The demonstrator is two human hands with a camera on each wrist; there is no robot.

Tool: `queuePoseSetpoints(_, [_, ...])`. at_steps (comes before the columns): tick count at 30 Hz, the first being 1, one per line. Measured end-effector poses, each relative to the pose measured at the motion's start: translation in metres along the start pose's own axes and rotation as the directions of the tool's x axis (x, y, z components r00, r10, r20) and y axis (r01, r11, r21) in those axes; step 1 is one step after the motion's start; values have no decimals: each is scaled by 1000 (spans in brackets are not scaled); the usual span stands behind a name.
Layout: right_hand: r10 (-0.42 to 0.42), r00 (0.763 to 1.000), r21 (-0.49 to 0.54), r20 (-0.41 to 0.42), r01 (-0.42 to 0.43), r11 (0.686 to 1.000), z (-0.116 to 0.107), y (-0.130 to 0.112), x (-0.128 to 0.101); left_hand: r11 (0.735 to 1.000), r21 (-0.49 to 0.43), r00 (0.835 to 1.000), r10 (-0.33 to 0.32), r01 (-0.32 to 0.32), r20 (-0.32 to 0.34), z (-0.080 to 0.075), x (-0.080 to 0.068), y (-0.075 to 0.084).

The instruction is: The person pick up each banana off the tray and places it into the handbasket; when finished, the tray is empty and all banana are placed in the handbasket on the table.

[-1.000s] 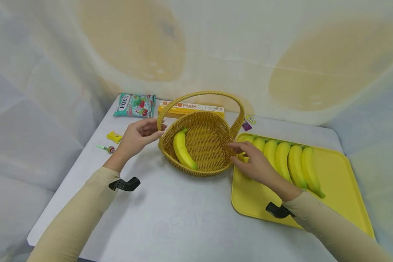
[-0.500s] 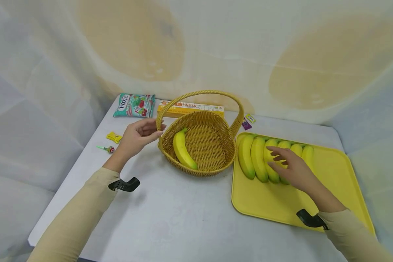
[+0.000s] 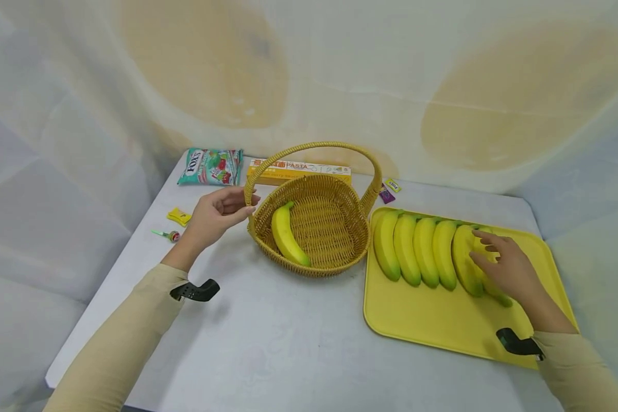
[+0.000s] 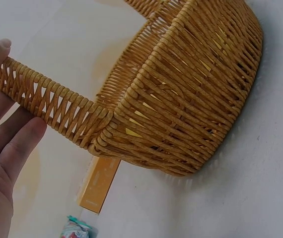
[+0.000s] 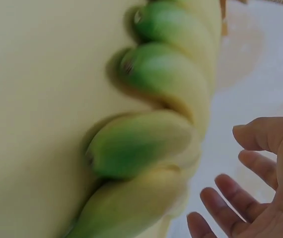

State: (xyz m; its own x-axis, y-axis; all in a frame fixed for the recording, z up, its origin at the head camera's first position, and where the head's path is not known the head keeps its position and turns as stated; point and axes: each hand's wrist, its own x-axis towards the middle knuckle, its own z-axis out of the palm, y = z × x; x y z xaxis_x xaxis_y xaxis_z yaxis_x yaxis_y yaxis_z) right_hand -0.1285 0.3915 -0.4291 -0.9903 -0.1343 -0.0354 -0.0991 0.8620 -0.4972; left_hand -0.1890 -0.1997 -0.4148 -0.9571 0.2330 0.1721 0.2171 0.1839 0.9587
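Your right hand is over the far-right banana in the row on the yellow tray, fingers spread and loosely bent, fingertips on or just above the peel; whether they touch it I cannot tell. In the right wrist view those fingers are open beside the bananas' green ends, curled round nothing. So that hand is open, nothing gripped.

Four more bananas lie side by side to the left of that one, touching each other, green tips toward you. The tray sits on the right of the counter, its left edge just beside the basket.

The wicker basket stands upright in the middle, one banana lying inside against its left wall. Your left hand is at the base of the handle on the left side. In the left wrist view the fingers lie fairly straight under the woven strap with the thumb tip on top, a light pinch on the handle.

Behind the basket lies a pasta box, with a candy bag to its left. Two small sweets sit behind the tray's corner. At the left edge lie a yellow wrapper and a lollipop.
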Motion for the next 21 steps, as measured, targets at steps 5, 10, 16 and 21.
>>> queuePoseSetpoints(5, [75, 997, -7, 17, -75, 997, -3, 19, 0, 1000, 13, 1000, -2, 2, -3, 0, 0, 0])
queuePoseSetpoints(10, [162, 977, -31, 140, -159, 987, -10, 27, 1, 1000, 31, 1000, -2, 2, -6, 0, -1, 0])
queuePoseSetpoints(16, [219, 946, -79, 237, -206, 975, -9, 36, 1, 1000, 31, 1000, 1, 0, -6, -1, -1, -1])
queuePoseSetpoints(21, [215, 949, -79, 232, -202, 976, -7, 41, 1, 999, 38, 1000, 1, -1, -6, 0, -1, 0])
